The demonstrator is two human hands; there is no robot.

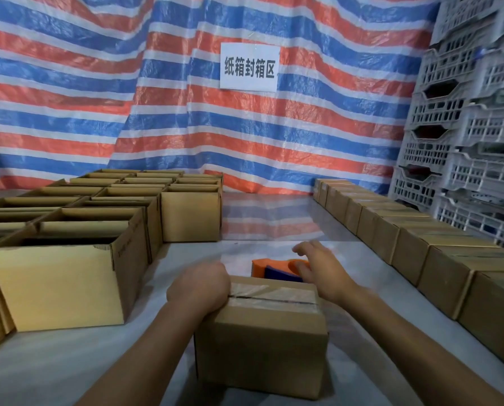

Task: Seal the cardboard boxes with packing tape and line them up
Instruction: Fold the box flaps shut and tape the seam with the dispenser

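From my seat the job looks roughly mid-way. At 3 o'clock a sealed row runs along the table with flaps shut and clear tape glinting on top. At 9 to 10 o'clock a block of open boxes stands with flaps up, one lip torn. The centre box sits at 6 o'clock under the hands. Its top seam is covered by a tape strip, glossy and slightly wrinkled over matt brown corrugated card, and it has not yet joined the line. The left hand curls over the box's top corner at its 9 o'clock end and holds it. The right hand hovers with fingers spread over the orange and blue plastic tape dispenser, just behind the box at 12 o'clock; the blur leaves me unsure whether it touches. The table wears a smooth pale grey sheet
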